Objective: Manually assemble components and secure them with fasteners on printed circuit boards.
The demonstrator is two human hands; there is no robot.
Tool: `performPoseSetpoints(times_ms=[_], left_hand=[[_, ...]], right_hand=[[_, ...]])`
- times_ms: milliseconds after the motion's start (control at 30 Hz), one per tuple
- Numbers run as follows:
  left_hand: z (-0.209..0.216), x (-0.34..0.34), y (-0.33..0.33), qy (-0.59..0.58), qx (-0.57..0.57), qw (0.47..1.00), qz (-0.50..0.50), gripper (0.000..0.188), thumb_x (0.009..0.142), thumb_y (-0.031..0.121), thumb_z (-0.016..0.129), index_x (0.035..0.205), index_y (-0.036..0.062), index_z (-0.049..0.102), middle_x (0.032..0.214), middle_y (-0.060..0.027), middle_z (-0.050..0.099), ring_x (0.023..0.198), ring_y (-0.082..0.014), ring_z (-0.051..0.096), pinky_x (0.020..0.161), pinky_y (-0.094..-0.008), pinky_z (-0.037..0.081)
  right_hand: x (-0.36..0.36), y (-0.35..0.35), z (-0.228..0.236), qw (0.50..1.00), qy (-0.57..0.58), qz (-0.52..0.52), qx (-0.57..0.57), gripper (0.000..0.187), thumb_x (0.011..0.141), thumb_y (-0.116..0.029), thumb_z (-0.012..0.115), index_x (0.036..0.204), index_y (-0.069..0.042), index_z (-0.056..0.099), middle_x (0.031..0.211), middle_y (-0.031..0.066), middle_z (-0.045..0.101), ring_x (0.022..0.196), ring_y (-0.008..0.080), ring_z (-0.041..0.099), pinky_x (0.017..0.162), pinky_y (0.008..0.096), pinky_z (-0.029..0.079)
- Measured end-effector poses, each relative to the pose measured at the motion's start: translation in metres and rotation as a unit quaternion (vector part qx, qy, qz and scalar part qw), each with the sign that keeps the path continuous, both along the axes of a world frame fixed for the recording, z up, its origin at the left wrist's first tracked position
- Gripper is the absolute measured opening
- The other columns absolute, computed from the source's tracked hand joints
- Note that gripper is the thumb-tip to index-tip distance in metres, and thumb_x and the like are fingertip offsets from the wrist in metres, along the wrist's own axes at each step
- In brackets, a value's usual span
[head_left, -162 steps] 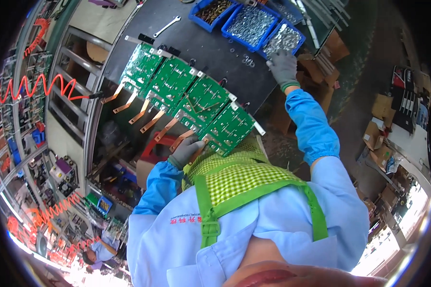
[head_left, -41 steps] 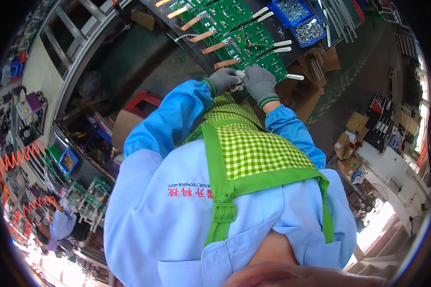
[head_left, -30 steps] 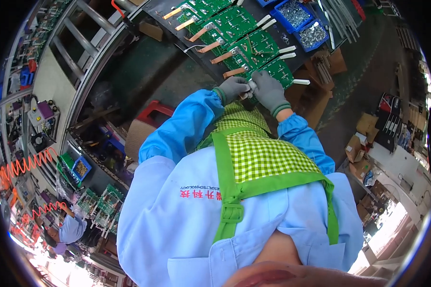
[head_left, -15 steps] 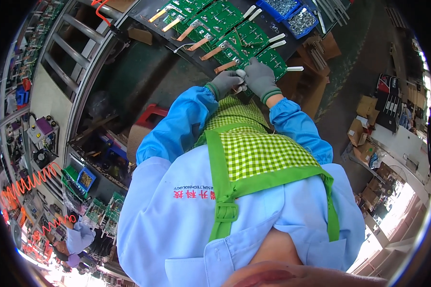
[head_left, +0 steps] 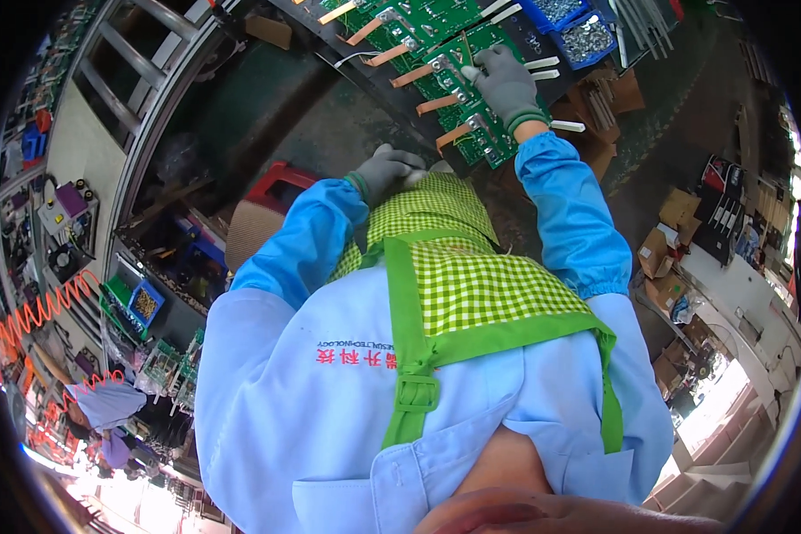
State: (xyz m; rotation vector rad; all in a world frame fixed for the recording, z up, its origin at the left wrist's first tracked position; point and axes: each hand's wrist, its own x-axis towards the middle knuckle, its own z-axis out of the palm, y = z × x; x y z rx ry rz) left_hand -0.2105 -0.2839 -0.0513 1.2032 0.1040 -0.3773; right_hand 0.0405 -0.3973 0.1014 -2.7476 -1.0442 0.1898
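Observation:
Grey gloves cover both of my hands. My right hand (head_left: pixel 507 87) is over the green circuit boards (head_left: pixel 494 147), with thumb and fingers apart. Its fingertips are close to a thin pointed tool (head_left: pixel 467 46) that looks like tweezers lying on a board; I cannot make out contact. My left hand (head_left: pixel 386 172) is low, by the checked green apron (head_left: pixel 445 198), with its fingers curled inward. Whatever they may hold is hidden. Copper strips (head_left: pixel 455 135) stick out from the boards' left edge and white strips (head_left: pixel 568 126) from their right.
Blue bins (head_left: pixel 587 40) of small metal parts stand at the far right of the dark worktable (head_left: pixel 378 89). A red stool (head_left: pixel 276 185) is at my left, near a metal roller frame (head_left: pixel 142 58). Cardboard boxes (head_left: pixel 667 245) lie off to the right.
My hands were together at the boards' near edge. Now the right has moved forward over the boards, and the left has drawn back left toward the apron. The view has shifted slightly.

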Motion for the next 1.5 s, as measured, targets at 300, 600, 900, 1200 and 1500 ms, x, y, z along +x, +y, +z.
performPoseSetpoints(times_ms=[300, 600, 900, 1200, 1500], left_hand=[[0.072, 0.052, -0.076, 0.239, -0.076, 0.968, -0.028, 0.026, 0.09, 0.024, 0.055, 0.104, 0.0023, 0.059, 0.078, -0.0062, 0.062, 0.057, -0.0088, 0.053, 0.052, -0.0202, 0.042], [0.048, 0.055, -0.096, 0.255, -0.231, 0.937, 0.054, 0.038, 0.085, -0.002, 0.05, 0.122, -0.0069, 0.045, 0.108, -0.0153, 0.054, 0.098, -0.0246, 0.059, 0.081, -0.0286, 0.05], [0.074, 0.061, -0.099, 0.256, -0.234, 0.925, 0.155, 0.02, 0.09, 0.008, 0.05, 0.108, -0.0013, 0.05, 0.098, -0.0088, 0.056, 0.083, -0.0175, 0.059, 0.069, -0.0251, 0.052], [0.045, 0.067, -0.114, 0.284, -0.443, 0.835, 0.163, 0.022, 0.092, 0.027, 0.05, 0.095, 0.0047, 0.053, 0.08, -0.0043, 0.055, 0.069, -0.0143, 0.056, 0.052, -0.0227, 0.051], [0.073, 0.079, -0.108, 0.316, -0.331, 0.875, 0.155, 0.025, 0.092, 0.027, 0.049, 0.097, 0.0034, 0.053, 0.078, -0.0059, 0.058, 0.064, -0.0142, 0.057, 0.054, -0.023, 0.049]], right_hand=[[0.0, -0.039, 0.02, 0.995, 0.046, -0.033, 0.08, 0.019, 0.079, -0.027, 0.06, 0.085, -0.01, 0.061, 0.09, 0.0125, 0.059, 0.083, 0.032, 0.059, 0.071, 0.0438, 0.047], [-0.013, -0.008, 0.019, 0.997, 0.037, -0.065, -0.01, 0.038, 0.081, -0.043, 0.057, 0.106, -0.015, 0.06, 0.106, 0.0113, 0.056, 0.095, 0.0304, 0.057, 0.079, 0.0435, 0.047], [0.019, 0.013, 0.041, 0.988, 0.143, -0.051, 0.032, 0.03, 0.083, -0.033, 0.054, 0.095, -0.006, 0.06, 0.092, 0.0124, 0.06, 0.086, 0.0266, 0.06, 0.074, 0.0388, 0.046], [-0.096, -0.119, 0.056, 0.923, 0.211, -0.036, 0.321, 0.022, 0.081, -0.014, 0.059, 0.099, -0.002, 0.055, 0.089, 0.0106, 0.058, 0.083, 0.0221, 0.06, 0.072, 0.0317, 0.046], [-0.161, -0.147, 0.019, 0.912, 0.233, -0.057, 0.334, 0.02, 0.078, -0.007, 0.064, 0.097, -0.006, 0.057, 0.101, 0.0073, 0.061, 0.092, 0.023, 0.06, 0.079, 0.0312, 0.048]])
